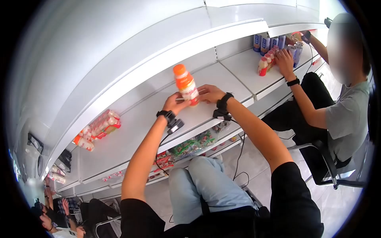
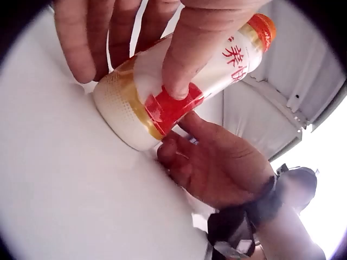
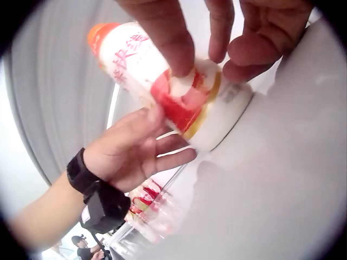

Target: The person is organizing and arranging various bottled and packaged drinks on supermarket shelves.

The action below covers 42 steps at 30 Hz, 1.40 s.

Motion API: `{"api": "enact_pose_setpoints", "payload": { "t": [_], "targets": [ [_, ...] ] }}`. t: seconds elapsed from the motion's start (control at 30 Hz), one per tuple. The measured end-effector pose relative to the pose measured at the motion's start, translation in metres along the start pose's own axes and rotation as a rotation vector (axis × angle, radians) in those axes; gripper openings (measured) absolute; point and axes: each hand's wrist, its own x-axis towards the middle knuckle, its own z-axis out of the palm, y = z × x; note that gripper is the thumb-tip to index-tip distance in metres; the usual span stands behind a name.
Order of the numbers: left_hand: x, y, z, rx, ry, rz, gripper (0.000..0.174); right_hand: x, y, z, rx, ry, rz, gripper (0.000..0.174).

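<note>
A drink bottle (image 1: pixel 186 85) with an orange cap and a white body with red and gold print stands with its base at the white shelf (image 1: pixel 149 115). My left hand (image 1: pixel 176 104) grips its lower part from the left. In the left wrist view, the thumb (image 2: pixel 190 59) lies across the red print while the fingers reach round behind. From the other side my right hand (image 1: pixel 210 94) holds the same bottle low down. Its thumb (image 3: pixel 168 43) presses on the label in the right wrist view, and the other fingers are bent near the base.
Wrapped packs of small bottles (image 1: pixel 104 125) lie on the shelf at left, beside an orange-capped bottle (image 1: pixel 83 143). Rightward stand blue cans (image 1: pixel 265 45) and small red-and-white bottles (image 1: pixel 266 63), handled by a seated person (image 1: pixel 345 115). Bagged goods (image 1: pixel 194 144) fill the lower shelf.
</note>
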Motion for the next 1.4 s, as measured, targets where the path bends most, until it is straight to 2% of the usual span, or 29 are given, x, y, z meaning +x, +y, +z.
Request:
{"api": "enact_pose_setpoints", "payload": {
  "t": [0.2, 0.37, 0.43, 0.47, 0.5, 0.53, 0.63, 0.83, 0.87, 0.97, 1.03, 1.07, 1.1, 1.13, 1.23, 1.3, 1.4],
  "targets": [
    [0.088, 0.009, 0.051, -0.082, -0.035, -0.067, 0.055, 0.007, 0.000, -0.066, 0.186, 0.204, 0.029, 0.045],
    [0.135, 0.011, 0.069, -0.120, 0.090, -0.158, 0.059, 0.039, -0.005, -0.100, 0.242, 0.325, 0.118, 0.053],
    [0.149, 0.012, 0.074, -0.063, 0.175, -0.261, 0.063, 0.055, 0.005, -0.117, 0.122, 0.298, -0.014, 0.049],
    [0.156, 0.014, 0.075, -0.067, 0.159, -0.276, 0.063, 0.064, 0.012, -0.126, 0.030, 0.280, -0.079, 0.048],
    [0.168, 0.009, 0.070, -0.050, 0.074, -0.291, 0.053, 0.072, 0.016, -0.133, -0.061, 0.268, -0.145, 0.046],
    [0.176, 0.002, 0.067, -0.073, 0.055, -0.307, 0.052, 0.079, 0.021, -0.140, -0.181, 0.254, -0.210, 0.045],
    [0.186, -0.006, 0.068, -0.143, 0.043, -0.339, 0.049, 0.092, 0.029, -0.148, -0.183, 0.318, -0.219, 0.045],
    [0.198, -0.001, 0.077, -0.223, 0.040, -0.365, 0.043, 0.086, 0.029, -0.146, 0.213, 0.299, -0.121, 0.045],
    [0.200, -0.001, 0.079, -0.233, 0.035, -0.365, 0.043, 0.084, 0.029, -0.143, 0.233, 0.310, -0.111, 0.043],
    [0.202, -0.001, 0.083, -0.262, 0.024, -0.364, 0.040, 0.068, 0.001, -0.126, 0.555, 0.360, -0.050, 0.033],
    [0.199, -0.001, 0.082, -0.286, 0.003, -0.353, 0.038, 0.037, -0.040, -0.109, -0.319, 0.420, -0.132, 0.025],
    [0.197, -0.003, 0.080, -0.306, -0.013, -0.338, 0.037, 0.046, -0.026, -0.116, -1.064, 0.250, -0.163, 0.021],
    [0.194, -0.002, 0.075, -0.327, -0.033, -0.325, 0.036, 0.053, -0.012, -0.122, -1.777, 0.166, -0.343, 0.020],
    [0.187, -0.002, 0.072, -0.341, -0.039, -0.330, 0.035, 0.036, -0.026, -0.105, -1.206, 0.287, -0.209, 0.019],
    [0.149, 0.005, 0.064, -0.330, -0.062, -0.303, 0.033, 0.074, 0.031, -0.172, -0.779, 0.114, -0.229, 0.034],
    [0.112, -0.006, 0.045, -0.323, -0.097, -0.247, 0.029, 0.080, 0.041, -0.162, 0.577, 0.277, -0.023, 0.027],
    [0.031, -0.008, -0.001, -0.269, -0.123, -0.248, 0.029, 0.063, 0.025, -0.134, 0.437, 0.349, 0.043, 0.029]
  ]
}}
